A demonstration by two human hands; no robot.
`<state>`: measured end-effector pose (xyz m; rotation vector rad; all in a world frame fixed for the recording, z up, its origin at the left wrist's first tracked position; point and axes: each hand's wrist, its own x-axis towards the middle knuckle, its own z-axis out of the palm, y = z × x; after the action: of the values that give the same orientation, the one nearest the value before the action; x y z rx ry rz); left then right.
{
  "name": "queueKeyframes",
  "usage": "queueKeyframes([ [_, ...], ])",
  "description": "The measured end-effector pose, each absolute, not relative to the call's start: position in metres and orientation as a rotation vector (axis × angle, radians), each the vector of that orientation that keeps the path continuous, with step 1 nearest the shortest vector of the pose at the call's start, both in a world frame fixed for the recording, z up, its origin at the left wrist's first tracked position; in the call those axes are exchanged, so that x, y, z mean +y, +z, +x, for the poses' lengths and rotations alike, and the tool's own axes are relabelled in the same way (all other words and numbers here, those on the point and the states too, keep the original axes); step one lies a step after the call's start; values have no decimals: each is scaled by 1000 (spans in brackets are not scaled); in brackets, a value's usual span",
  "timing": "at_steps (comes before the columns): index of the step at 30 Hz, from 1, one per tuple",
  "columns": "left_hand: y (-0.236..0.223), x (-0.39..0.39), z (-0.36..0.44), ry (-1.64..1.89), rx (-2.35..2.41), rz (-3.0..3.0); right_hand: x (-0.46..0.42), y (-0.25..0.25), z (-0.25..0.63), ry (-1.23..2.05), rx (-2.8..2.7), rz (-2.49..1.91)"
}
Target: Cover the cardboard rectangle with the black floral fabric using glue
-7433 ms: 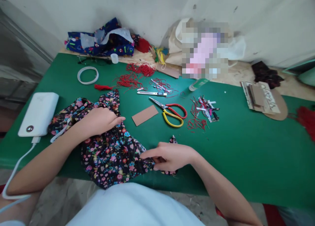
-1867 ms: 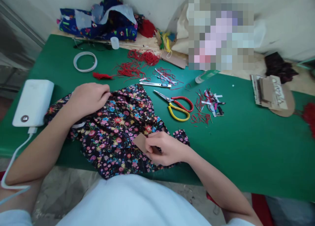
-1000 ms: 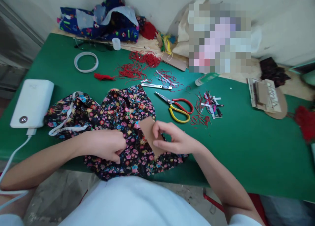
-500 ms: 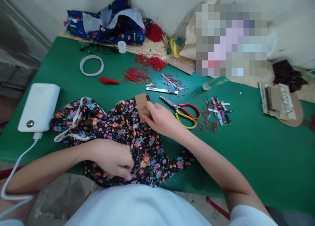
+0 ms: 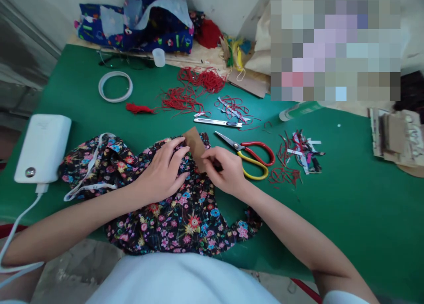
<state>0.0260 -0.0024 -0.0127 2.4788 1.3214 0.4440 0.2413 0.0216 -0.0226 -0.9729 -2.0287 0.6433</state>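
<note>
A black floral cloth (image 5: pixel 195 226) is spread on the green table in front of me, with white edging on its left part. On its upper edge lies a small brown piece of cardboard (image 5: pixel 195 146), tilted. My right hand (image 5: pixel 223 169) pinches the cardboard's right edge between thumb and fingers. To the left, my left hand (image 5: pixel 168 169) rests on the cloth with its fingers apart, the fingertips close to the cardboard's left side. Whether those fingertips touch the cardboard I cannot tell.
Scissors (image 5: pixel 255 153) with red and yellow handles lie right of my right hand. Beyond are a utility knife (image 5: pixel 217 122), red threads (image 5: pixel 182 100) and a tape roll (image 5: pixel 115 87). A white power bank (image 5: pixel 44 147) with a cable stands left. Scraps (image 5: pixel 303 151) lie right.
My left hand has moved up from the lower cloth to beside the cardboard, and its fingers have spread. My right hand has shifted slightly right and down on the cardboard, which is more tilted.
</note>
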Motion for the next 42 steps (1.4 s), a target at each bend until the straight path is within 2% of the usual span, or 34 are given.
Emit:
queueKeyframes([
  [4,-15,0,22,198,1323,2586,16,-18,246,746,-1800,-1082],
  [12,-10,6,14,-11,1401,2619,17,-20,241,586,-2211,-1154],
  [19,-5,8,10,66,1379,2644,15,-20,241,450,-2304,-1101],
  [23,-4,9,11,217,1205,2715,16,-19,243,328,-2409,-1014],
  [26,-7,8,12,182,1080,2730,19,-20,246,270,-2501,-931],
  [33,-11,8,11,31,1011,2800,29,-23,259,331,-2583,-790],
  [42,-10,10,10,4,1056,2784,29,-20,259,384,-2583,-790],
])
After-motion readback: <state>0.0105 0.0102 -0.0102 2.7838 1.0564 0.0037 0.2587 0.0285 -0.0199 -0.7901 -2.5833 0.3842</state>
